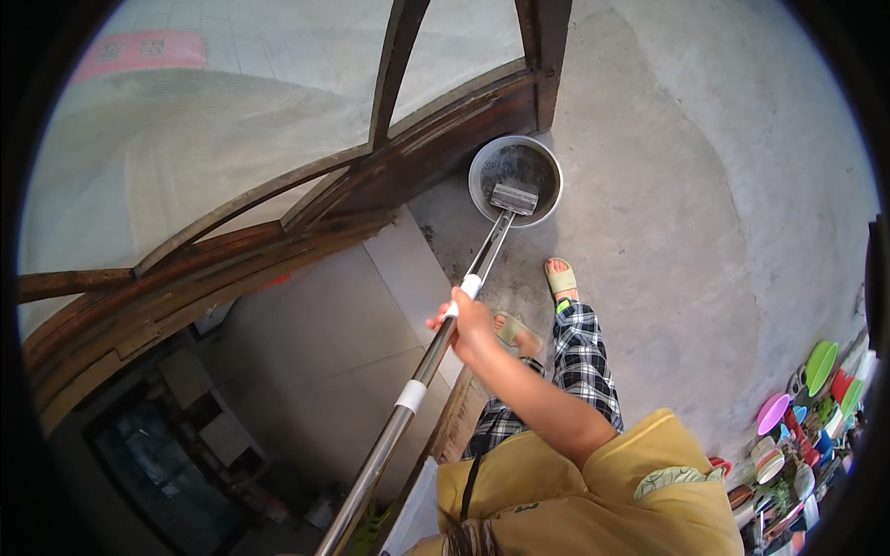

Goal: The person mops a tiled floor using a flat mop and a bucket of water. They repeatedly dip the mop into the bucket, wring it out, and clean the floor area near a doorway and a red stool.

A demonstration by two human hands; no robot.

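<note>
A squeeze mop with a long metal pole (pixel 433 360) and white plastic collars runs from the lower edge up to a round metal bucket (pixel 554 199). Its grey, flat mop head (pixel 514 198) is at the bucket's near side, over or in the dark water (pixel 521 167). How deep the head sits cannot be made out. My right hand (pixel 471 327) is closed around the pole beside the upper white collar, fingers curled on its left side. My left hand is out of sight, and so is the top end of the pole.
A brown wooden door frame (pixel 343 190) with large glass panes borders the bucket on the left. My sandalled feet (pixel 560 276) stand near the bucket on grey concrete (pixel 667 250). Tiled floor (pixel 324 324) lies inside the doorway. Several colourful shoes (pixel 772 414) crowd the right edge.
</note>
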